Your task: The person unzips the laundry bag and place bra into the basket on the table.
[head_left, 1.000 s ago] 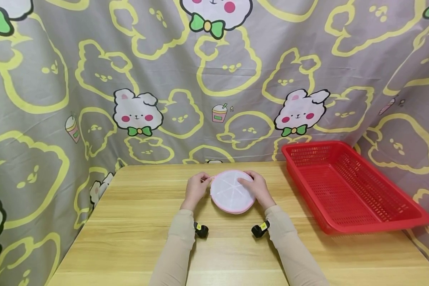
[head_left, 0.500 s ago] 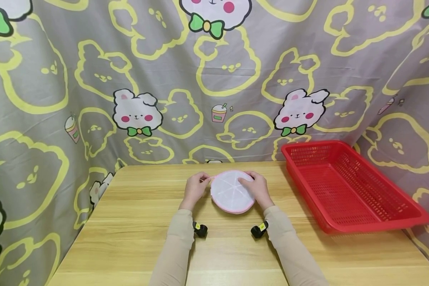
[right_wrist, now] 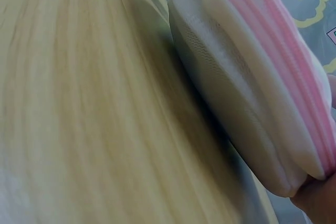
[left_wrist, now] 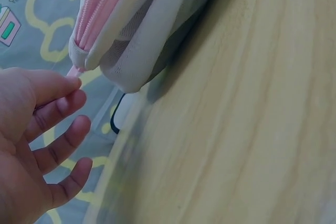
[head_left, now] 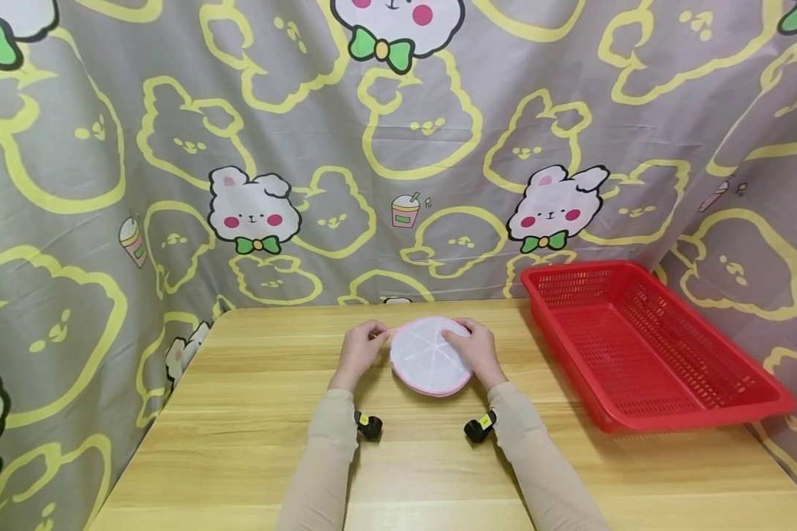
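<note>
A round white mesh laundry bag (head_left: 432, 356) with pink trim is held a little above the wooden table, near its far edge. My right hand (head_left: 476, 346) grips the bag's right side, thumb on the white top face and the other fingers mostly hidden behind it. At the left end, my left hand (head_left: 361, 349) pinches a small pink tab between thumb and index finger. In the left wrist view, the other fingers of that hand (left_wrist: 42, 135) are spread and slightly bent. The pink zipper (left_wrist: 100, 17) runs along the bag's side, closed where it shows.
A red perforated plastic basket (head_left: 644, 354) stands on the right of the wooden table (head_left: 239, 428). Behind and at both sides hangs a grey curtain (head_left: 345, 133) with cartoon rabbits. Black wrist cameras (head_left: 370, 426) sit on both cuffs.
Both hands keep their hold on the laundry bag. The left hand and forearm have shifted very slightly left; the bag stays in nearly the same place.
</note>
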A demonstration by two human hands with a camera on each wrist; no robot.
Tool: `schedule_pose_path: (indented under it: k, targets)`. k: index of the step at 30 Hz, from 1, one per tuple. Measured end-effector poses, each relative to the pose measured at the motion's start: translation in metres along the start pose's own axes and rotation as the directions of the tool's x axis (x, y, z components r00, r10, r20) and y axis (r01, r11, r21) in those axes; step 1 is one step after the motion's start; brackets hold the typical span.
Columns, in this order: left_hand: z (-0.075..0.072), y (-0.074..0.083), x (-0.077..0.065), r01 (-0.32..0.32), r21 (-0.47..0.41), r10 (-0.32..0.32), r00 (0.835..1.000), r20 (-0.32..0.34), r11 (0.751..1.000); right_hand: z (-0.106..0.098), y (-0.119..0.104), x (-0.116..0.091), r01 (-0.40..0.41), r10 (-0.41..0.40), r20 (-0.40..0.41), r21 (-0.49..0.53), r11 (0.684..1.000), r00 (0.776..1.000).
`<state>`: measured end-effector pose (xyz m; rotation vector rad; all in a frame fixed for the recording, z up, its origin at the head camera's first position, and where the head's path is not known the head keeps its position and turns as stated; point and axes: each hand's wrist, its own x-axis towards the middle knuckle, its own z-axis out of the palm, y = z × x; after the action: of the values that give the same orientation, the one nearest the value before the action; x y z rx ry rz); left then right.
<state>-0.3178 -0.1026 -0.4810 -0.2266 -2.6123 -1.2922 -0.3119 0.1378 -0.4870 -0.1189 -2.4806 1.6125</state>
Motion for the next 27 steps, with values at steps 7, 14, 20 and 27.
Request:
schedule_pose_path:
  k: [7,14,20,27]
  targets:
    - [-0.004,-0.002,0.0,-0.013,0.0,0.013,1.0,0.019,1.0,-0.001,-0.002,-0.001,-0.013,0.013,0.001,0.0,1.0,1.0]
    - [-0.006,-0.006,0.0,-0.02,-0.015,0.02,0.999,0.045,1.0,-0.001,-0.002,-0.001,-0.018,0.018,0.006,0.005,1.0,1.0]
    - [-0.01,-0.008,0.0,-0.024,-0.036,0.027,0.998,0.064,0.999,0.0,-0.002,-0.001,-0.016,0.016,-0.006,-0.005,1.0,1.0]
    - [-0.015,-0.007,-0.001,-0.003,-0.052,0.007,0.997,0.082,0.999,0.001,-0.001,-0.001,-0.025,0.025,-0.015,-0.009,1.0,1.0]
